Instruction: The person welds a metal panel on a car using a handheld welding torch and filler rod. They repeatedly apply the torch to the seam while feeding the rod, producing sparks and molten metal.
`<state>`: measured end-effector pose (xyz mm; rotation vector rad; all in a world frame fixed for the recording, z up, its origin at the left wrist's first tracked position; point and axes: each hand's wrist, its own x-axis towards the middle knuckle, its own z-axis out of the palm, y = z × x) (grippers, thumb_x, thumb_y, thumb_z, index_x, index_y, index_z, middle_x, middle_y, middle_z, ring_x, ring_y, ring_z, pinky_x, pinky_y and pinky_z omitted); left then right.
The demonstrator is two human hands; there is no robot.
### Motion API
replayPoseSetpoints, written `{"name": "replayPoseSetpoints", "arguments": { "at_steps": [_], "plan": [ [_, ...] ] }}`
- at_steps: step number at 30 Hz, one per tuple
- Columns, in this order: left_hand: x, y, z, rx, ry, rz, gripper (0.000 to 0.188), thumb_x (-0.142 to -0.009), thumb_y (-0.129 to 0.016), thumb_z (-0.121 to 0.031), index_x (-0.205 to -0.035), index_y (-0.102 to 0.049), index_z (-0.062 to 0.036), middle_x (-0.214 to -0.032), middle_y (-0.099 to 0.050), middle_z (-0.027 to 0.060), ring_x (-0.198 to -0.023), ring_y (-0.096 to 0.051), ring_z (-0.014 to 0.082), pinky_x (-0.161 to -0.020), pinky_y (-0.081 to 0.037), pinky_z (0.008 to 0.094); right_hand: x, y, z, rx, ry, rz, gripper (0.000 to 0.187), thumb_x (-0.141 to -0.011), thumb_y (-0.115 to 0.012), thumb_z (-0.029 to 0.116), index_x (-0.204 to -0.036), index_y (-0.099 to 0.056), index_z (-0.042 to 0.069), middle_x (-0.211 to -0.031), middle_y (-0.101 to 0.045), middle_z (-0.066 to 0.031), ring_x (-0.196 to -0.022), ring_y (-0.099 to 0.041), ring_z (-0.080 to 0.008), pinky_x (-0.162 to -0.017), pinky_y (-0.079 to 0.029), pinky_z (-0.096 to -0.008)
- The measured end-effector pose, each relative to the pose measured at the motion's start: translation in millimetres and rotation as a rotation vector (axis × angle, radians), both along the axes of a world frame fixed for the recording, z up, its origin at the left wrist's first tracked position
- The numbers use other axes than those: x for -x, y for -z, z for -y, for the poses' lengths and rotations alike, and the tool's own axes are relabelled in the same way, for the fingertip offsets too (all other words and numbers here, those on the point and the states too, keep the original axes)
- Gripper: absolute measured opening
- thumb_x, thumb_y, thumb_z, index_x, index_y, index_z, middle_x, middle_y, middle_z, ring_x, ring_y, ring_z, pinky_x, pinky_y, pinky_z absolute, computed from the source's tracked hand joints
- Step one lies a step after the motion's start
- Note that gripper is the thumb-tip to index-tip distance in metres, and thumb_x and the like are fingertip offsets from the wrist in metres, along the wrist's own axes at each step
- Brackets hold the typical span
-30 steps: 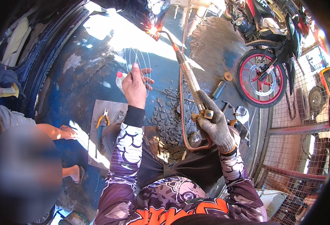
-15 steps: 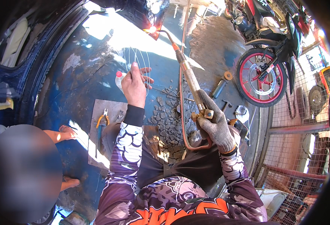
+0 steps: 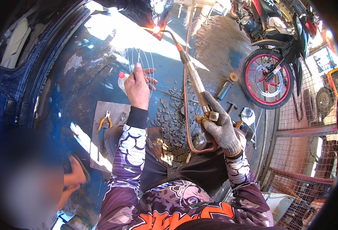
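My right hand [image 3: 224, 132], in a grey knit glove, is closed round the valve end of a brass gas torch [image 3: 192, 74]. The torch's bent tip points up and left, its bright flame [image 3: 156, 29] meeting the lower edge of a dark panel [image 3: 159, 15], where the metal glows orange. My bare left hand [image 3: 139, 86] pinches a thin looped wire [image 3: 139, 55] between thumb and fingers; its other fingers are partly spread. Beside that hand stands a clear bottle with a red cap [image 3: 122, 75]. A reddish hose [image 3: 186, 111] hangs in a loop below the torch.
Orange-handled pliers [image 3: 105, 120] lie on a flat sheet [image 3: 117, 110] at left. Grey chips [image 3: 173, 122] cover the floor between my knees. A hammer [image 3: 232, 106], a canister [image 3: 225, 89] and a motorcycle's red wheel [image 3: 268, 78] are at right. Another person's feet [image 3: 77, 172] are at lower left.
The other person's hand with a cloth has left the car door, and their legs have shifted. Sparks now streak left from the flame. My hands, torch and wire are almost still.
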<state>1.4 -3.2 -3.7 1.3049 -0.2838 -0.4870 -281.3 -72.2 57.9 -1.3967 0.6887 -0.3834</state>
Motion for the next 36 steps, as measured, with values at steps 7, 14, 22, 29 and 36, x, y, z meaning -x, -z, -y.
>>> {"name": "replayPoseSetpoints", "arguments": {
  "at_steps": [7, 14, 22, 29, 36],
  "plan": [
    [0.4, -0.7, -0.3, -0.018, 0.002, 0.002, 0.057, -0.117, -0.048, -0.044, -0.104, -0.072, 0.0056, -0.098, -0.08, 0.0129, -0.062, -0.072, 0.016, -0.048, -0.054, 0.0283, 1.5, 0.0, 0.3, 0.004, 0.004, -0.035, 0.081, -0.091, -0.066, 0.0, -0.168, -0.041, 0.001, -0.158, -0.058, -0.0116, -0.133, -0.057, -0.0141, -0.112, -0.049, -0.0311],
    [0.0, -2.5, 2.6, -0.031, -0.022, -0.004, 0.06, -0.118, -0.047, -0.041, -0.069, -0.055, -0.0077, -0.099, -0.081, 0.0172, -0.061, -0.073, 0.0178, -0.047, -0.054, 0.0293, 0.5, 5.1, 0.1, 0.018, 0.011, 0.017, 0.082, -0.092, -0.071, 0.003, -0.168, -0.041, 0.001, -0.161, -0.056, -0.0118, -0.139, -0.055, -0.0154, -0.116, -0.048, -0.0337],
    [0.9, -2.6, 1.1, -0.024, -0.01, 0.011, 0.06, -0.118, -0.047, -0.041, -0.067, -0.051, -0.0086, -0.099, -0.081, 0.0189, -0.06, -0.073, 0.0185, -0.046, -0.053, 0.0296, 0.1, 2.3, -0.7, -0.007, 0.013, 0.026, 0.083, -0.092, -0.073, 0.003, -0.168, -0.041, 0.001, -0.163, -0.055, -0.0122, -0.14, -0.055, -0.0166, -0.117, -0.048, -0.0346],
    [0.4, -2.6, 1.8, -0.024, -0.016, 0.012, 0.06, -0.118, -0.047, -0.041, -0.068, -0.053, -0.0076, -0.1, -0.08, 0.0195, -0.059, -0.072, 0.0184, -0.046, -0.054, 0.03, -0.2, 1.7, -0.9, -0.013, 0.023, 0.018, 0.083, -0.092, -0.071, 0.001, -0.168, -0.04, 0.0, -0.162, -0.055, -0.0129, -0.141, -0.055, -0.0174, -0.118, -0.046, -0.0348],
    [1.4, -3.6, 2.4, -0.014, -0.014, -0.01, 0.06, -0.118, -0.048, -0.041, -0.068, -0.055, -0.007, -0.1, -0.081, 0.0186, -0.059, -0.072, 0.0182, -0.046, -0.053, 0.0292, 0.5, 1.3, 0.5, 0.002, -0.001, 0.007, 0.082, -0.091, -0.068, -0.001, -0.168, -0.04, -0.001, -0.159, -0.056, -0.0117, -0.136, -0.057, -0.0162, -0.115, -0.048, -0.0333]
  ]
}}
